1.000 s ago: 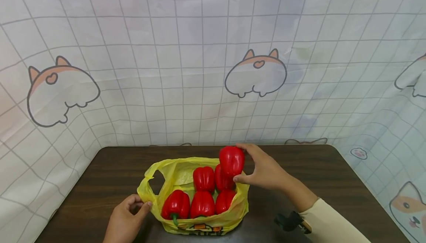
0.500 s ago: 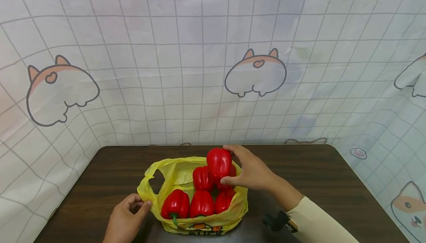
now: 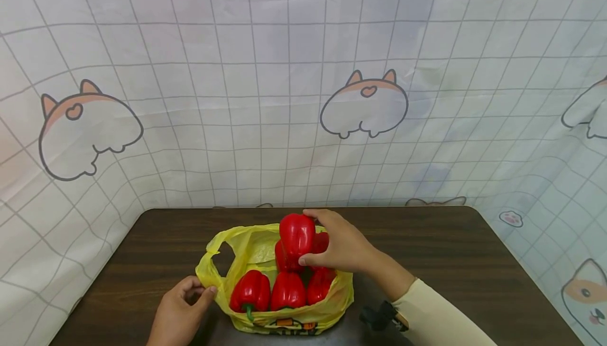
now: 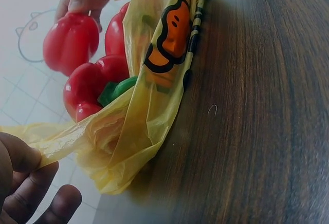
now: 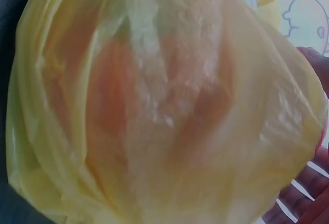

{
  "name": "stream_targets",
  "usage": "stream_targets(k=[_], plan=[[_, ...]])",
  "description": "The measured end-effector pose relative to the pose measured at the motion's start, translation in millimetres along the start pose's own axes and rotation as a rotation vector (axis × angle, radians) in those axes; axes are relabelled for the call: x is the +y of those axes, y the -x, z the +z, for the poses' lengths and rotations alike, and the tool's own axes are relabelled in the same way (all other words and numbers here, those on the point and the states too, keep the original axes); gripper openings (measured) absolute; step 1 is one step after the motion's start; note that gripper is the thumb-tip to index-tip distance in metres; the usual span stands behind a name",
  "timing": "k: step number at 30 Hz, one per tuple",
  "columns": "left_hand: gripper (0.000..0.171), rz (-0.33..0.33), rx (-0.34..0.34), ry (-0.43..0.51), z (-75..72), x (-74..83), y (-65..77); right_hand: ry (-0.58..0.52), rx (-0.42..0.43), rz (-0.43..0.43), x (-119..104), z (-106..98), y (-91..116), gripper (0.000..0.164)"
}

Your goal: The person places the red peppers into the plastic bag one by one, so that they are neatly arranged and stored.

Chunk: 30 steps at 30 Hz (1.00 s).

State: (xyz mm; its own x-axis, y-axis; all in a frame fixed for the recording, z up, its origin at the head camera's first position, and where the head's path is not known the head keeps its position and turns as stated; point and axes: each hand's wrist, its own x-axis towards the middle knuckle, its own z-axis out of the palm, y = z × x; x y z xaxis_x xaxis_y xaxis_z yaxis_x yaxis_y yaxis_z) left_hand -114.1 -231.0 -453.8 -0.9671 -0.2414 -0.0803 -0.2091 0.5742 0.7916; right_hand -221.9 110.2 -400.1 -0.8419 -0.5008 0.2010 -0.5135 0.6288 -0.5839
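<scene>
A yellow plastic bag with an orange and black print stands with its mouth wide, several red bell peppers inside. My left hand pinches the bag's left handle between thumb and fingers; the left wrist view shows the stretched handle. Above the bag's back half, my right hand grips another red bell pepper from its right side, partly covering peppers behind it. One pepper at the front left shows a green stem. In the right wrist view the bag's side hides most of the peppers.
The bag rests on a dark wood-grain table, near its front edge. Behind the table hangs a white grid-patterned cloth with cartoon animal drawings. A black device sits at the right wrist.
My right hand has carried the gripped bell pepper leftward, from over the bag's right back corner to over its back middle. My left hand and the bag have stayed about still.
</scene>
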Motion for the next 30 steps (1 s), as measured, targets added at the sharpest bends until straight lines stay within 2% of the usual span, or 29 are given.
stream_targets(k=[20, 30], plan=[[0.03, -0.011, 0.007, -0.008, 0.5, 0.1, 0.4, 0.053, -0.058, -0.002, -24, 20, -15, 0.096], [0.036, -0.013, -0.004, -0.004, -0.2, -0.2, -0.6, 0.072, -0.061, 0.007, -33, 31, -21, 0.095]])
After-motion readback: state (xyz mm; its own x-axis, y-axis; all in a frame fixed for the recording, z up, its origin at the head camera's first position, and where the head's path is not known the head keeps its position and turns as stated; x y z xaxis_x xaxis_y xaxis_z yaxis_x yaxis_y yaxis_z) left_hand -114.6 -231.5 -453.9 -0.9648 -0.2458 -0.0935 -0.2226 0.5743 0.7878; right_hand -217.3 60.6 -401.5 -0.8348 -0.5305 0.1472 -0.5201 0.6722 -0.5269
